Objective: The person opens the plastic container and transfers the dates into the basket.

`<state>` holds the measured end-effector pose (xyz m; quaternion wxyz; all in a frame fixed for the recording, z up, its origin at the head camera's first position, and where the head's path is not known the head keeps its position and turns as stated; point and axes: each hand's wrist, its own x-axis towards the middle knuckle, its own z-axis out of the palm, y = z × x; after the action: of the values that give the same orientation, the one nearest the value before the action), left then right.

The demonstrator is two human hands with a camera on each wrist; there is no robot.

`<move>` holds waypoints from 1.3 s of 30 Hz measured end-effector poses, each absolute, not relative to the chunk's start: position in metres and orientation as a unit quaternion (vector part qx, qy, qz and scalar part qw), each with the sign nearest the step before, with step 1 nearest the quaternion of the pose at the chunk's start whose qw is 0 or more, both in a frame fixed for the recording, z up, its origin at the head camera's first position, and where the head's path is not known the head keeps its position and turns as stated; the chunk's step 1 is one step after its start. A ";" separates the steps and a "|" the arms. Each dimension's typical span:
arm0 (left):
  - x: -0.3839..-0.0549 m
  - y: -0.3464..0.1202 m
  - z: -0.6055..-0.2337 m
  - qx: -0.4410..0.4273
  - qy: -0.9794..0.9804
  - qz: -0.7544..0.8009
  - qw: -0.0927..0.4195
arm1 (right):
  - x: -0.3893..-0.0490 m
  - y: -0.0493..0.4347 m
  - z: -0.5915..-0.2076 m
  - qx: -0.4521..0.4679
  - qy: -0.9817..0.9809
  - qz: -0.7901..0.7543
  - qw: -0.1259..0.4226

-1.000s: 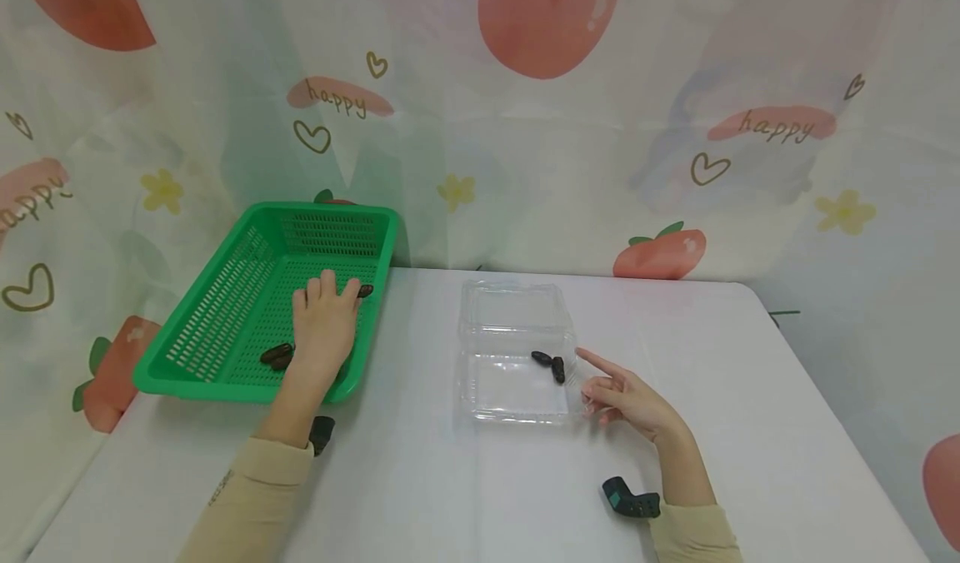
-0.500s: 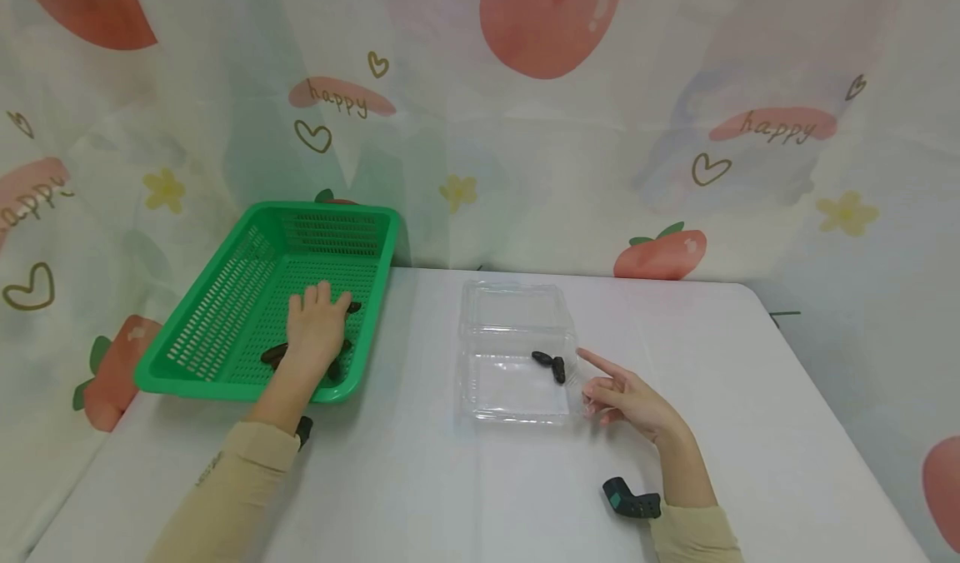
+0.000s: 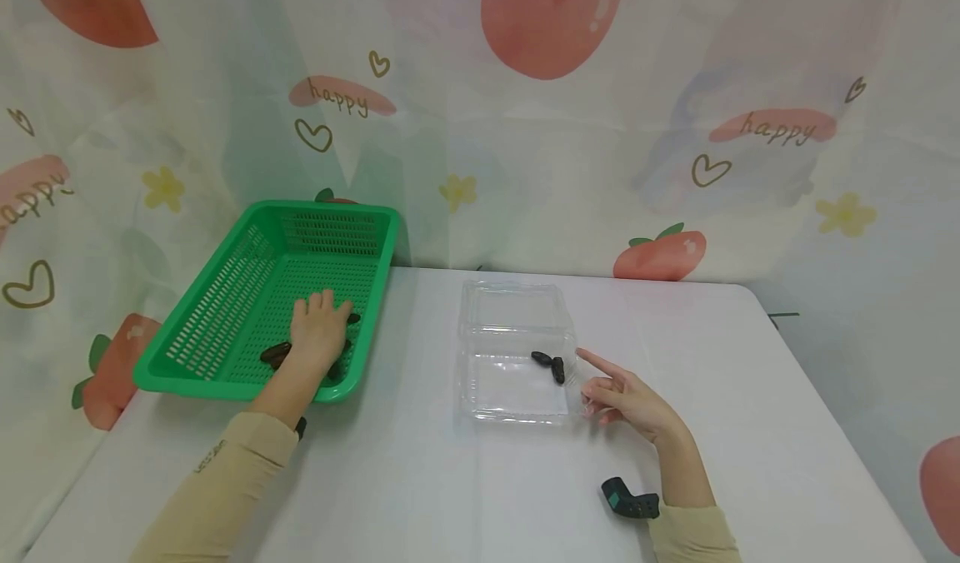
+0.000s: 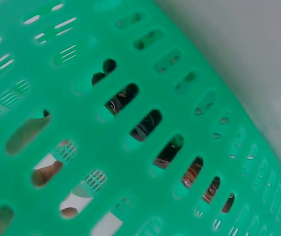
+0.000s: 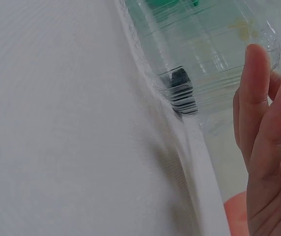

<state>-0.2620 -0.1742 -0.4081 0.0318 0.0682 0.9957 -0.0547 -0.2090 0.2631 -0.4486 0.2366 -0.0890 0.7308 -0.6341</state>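
My left hand (image 3: 318,330) reaches down into the green slotted basket (image 3: 225,390), its fingertips out of sight below. Beside its thumb lies a dark, date-like fruit (image 3: 353,318), and more such fruits (image 3: 276,353) lie left of the hand. Through the basket slots, the left wrist view shows shiny brown fruits (image 4: 146,125) and parts of fingers (image 4: 46,174). An open clear plastic box (image 3: 498,384) holds two fruits (image 3: 558,370). At its right side my right hand (image 3: 630,401) pinches the rim, index finger stretched along the edge. The right wrist view shows the box (image 5: 211,59) beside the fingers (image 5: 256,93).
A white cloth (image 3: 420,480) covers the table. The box's lid (image 3: 513,305) lies folded back toward the printed backdrop (image 3: 525,171). Near the right wrist is a black curved device (image 3: 630,499); a similar dark one (image 3: 301,428) shows partly at the left wrist.
My left hand has shifted nearer and slightly left inside the basket. The fruit beside its thumb has moved nearer too. The right hand and the box stay where they were.
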 end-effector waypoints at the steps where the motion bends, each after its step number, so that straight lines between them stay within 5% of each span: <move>1: -0.262 -0.174 -0.409 0.069 0.995 -0.057 0.035 | -0.209 0.263 -0.449 -0.088 0.731 -0.634 0.237; 22: -0.264 -0.172 -0.411 0.065 0.997 -0.042 0.027 | -0.208 0.265 -0.451 -0.098 0.730 -0.635 0.232; 39: -0.261 -0.148 -0.390 0.083 0.976 0.067 -0.191 | -0.209 0.265 -0.452 -0.091 0.732 -0.633 0.236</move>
<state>-0.2615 -0.1480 -0.3903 -0.1909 0.0830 0.9758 0.0665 -0.2095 0.2652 -0.4518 0.2361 -0.0906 0.7319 -0.6327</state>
